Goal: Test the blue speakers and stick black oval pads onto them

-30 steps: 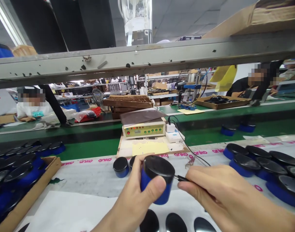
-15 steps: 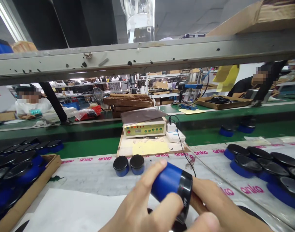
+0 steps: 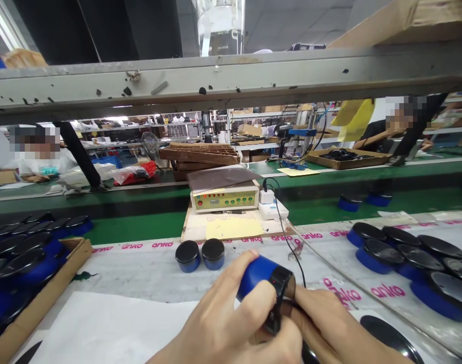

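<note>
The left hand [image 3: 231, 313] grips a tilted blue-and-black canister [image 3: 258, 273] in its fingers above the desk [image 3: 140, 275], the right hand [image 3: 325, 316] is at its black end, its fingers' hold too hidden to tell, and beyond, two upright canisters [image 3: 187, 257] stand before a control box [image 3: 225, 200].

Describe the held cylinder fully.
The held cylinder has a smooth, plastic-looking blue body and a glossy black end section with a tiny red mark. It's tilted, black end rightward, nearer than two similar upright cylinders. The left hand grips it; the right hand is beside its black end, contact hidden.
</note>
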`<state>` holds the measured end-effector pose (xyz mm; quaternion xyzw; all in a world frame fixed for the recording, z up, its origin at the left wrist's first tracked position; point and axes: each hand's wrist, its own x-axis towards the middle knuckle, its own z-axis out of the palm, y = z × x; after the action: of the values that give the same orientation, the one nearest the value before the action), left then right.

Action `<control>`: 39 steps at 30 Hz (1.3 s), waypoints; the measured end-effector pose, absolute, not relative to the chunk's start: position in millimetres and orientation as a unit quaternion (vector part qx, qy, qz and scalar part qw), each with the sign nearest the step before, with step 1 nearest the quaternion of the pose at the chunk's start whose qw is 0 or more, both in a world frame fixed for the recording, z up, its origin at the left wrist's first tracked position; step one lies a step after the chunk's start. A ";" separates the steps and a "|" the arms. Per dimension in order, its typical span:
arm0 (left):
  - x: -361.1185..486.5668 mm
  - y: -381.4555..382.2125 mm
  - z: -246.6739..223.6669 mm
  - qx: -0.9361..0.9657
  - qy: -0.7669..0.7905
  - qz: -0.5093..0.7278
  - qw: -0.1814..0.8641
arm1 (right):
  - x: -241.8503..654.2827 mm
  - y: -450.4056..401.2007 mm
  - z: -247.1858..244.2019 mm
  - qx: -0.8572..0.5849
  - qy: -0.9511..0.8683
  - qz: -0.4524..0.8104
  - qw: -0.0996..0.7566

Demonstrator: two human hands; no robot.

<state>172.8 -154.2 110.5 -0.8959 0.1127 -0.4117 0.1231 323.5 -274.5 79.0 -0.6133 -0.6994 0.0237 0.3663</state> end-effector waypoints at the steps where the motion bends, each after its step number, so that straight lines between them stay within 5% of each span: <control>1: 173.1 -154.0 110.6 -0.897 0.117 -0.411 0.116 | 323.7 -274.8 78.5 -0.616 -0.696 0.023 0.368; 6: 169.8 -149.2 106.2 -0.931 0.081 -0.356 0.023 | 326.1 -277.1 72.8 -0.620 -0.701 0.052 0.349; 13: 192.6 -121.3 78.2 -0.975 0.012 -0.166 -0.146 | 332.0 -295.8 57.5 -0.705 -0.683 -0.066 0.179; 18: 219.8 -77.6 54.3 -0.959 -0.122 -0.184 -0.178 | 402.5 -323.7 54.8 -0.860 -0.461 -0.005 0.220; 23: 236.1 -70.6 39.0 -0.967 -0.114 -0.159 -0.162 | 503.1 -332.5 30.6 -0.937 -0.294 -0.178 0.067; 29: 237.1 -67.7 37.0 -0.970 -0.149 -0.100 -0.165 | 522.8 -328.7 27.2 -0.937 -0.314 -0.130 0.083; 31: 237.8 -72.5 41.6 -0.966 -0.162 -0.088 -0.182 | 500.1 -325.6 45.3 -0.918 -0.357 -0.080 0.153; 33: 241.0 -87.4 52.8 -0.934 -0.142 -0.103 -0.311 | 466.4 -319.6 68.8 -0.852 -0.441 0.029 0.281; 35: 245.4 -109.4 68.9 -0.818 -0.096 -0.084 -0.560 | 428.5 -310.7 92.0 -0.749 -0.533 0.136 0.370; 37: 247.1 -129.6 85.1 -0.632 -0.061 -0.007 -0.773 | 394.6 -301.5 109.9 -0.704 -0.592 0.132 0.369; 39: 242.9 -140.5 96.9 -0.491 -0.052 0.021 -0.869 | 370.4 -295.4 119.9 -0.709 -0.612 0.035 0.349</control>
<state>242.9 -140.5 96.9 -0.4913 -0.0522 0.0207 -0.8692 370.4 -295.4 119.9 -0.7094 -0.6116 0.0349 0.3486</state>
